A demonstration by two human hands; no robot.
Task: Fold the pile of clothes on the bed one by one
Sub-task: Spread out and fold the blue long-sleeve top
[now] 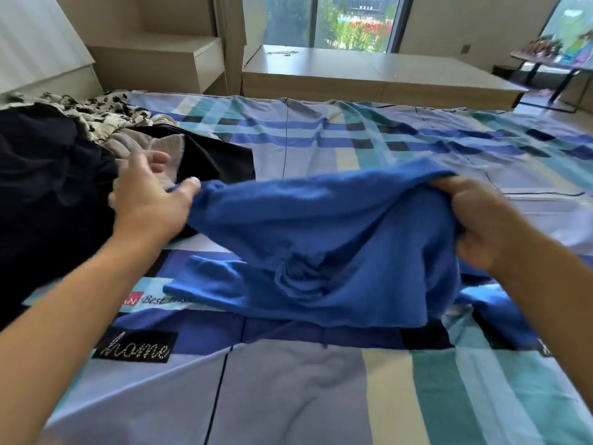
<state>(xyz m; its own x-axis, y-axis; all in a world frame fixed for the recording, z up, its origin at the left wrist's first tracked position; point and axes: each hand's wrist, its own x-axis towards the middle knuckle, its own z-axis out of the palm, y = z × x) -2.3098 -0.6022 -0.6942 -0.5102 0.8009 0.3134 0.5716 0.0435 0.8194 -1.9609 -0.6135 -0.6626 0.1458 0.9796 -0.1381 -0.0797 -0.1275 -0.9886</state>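
Note:
A bright blue garment (308,248) hangs stretched between my two hands just above the bed, its lower edge sagging onto the sheet. My left hand (150,194) pinches its left end with the thumb while the other fingers stay spread. My right hand (481,223) grips the bunched right end in a fist. The pile of clothes (54,175) lies at the left: a large black garment, a grey one (134,142) and a black-and-white patterned one (96,114).
The bed (321,396) wears a blue, teal and cream checked sheet. Past its far edge stand a low wooden platform (369,75) under a window, pale cabinets (179,59) at the back left, and a small dark-legged table (552,65) at the right.

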